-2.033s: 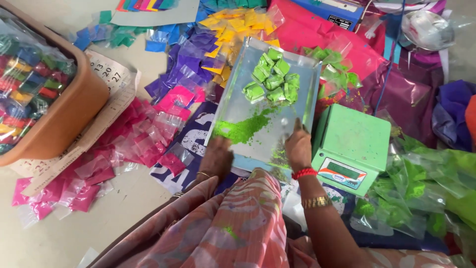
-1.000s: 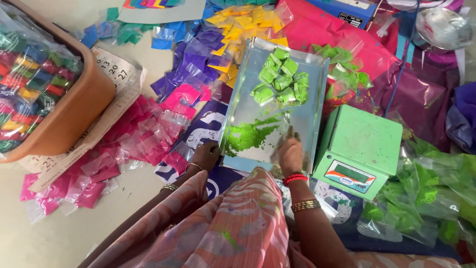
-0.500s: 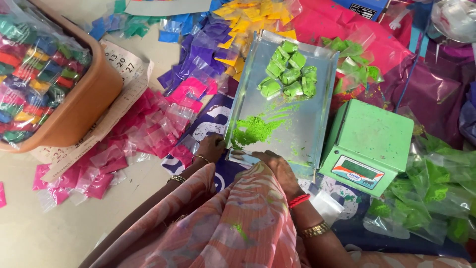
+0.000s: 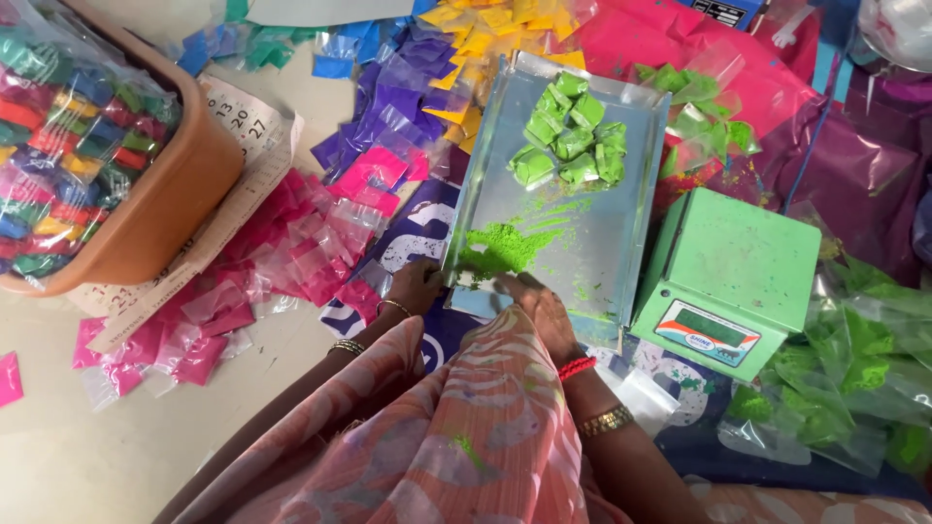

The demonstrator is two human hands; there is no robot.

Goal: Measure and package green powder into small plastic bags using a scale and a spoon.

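Note:
A shiny metal tray (image 4: 621, 184) lies in front of me, with a heap of loose green powder (image 4: 497, 248) at its near left and several small filled green packets (image 4: 571, 141) at its far end. My left hand (image 4: 413, 287) rests at the tray's near left corner, by what looks like a small pale bag. My right hand (image 4: 542, 306) lies on the tray's near edge, fingers pointing left toward the powder heap. Patterned cloth hides my forearms and part of the right hand.
A green weighing scale (image 4: 730, 277) stands right of the tray. Bags of green powder (image 4: 854, 378) lie at far right. Pink packets (image 4: 291, 262), purple packets (image 4: 388, 107) and yellow packets (image 4: 476, 39) cover the floor. An orange tub (image 4: 165, 209) of mixed colour packets sits at left.
My right hand slid from the tray's right side down and left to its near edge by the powder heap. The left hand stayed at the near left corner. The view shifted slightly.

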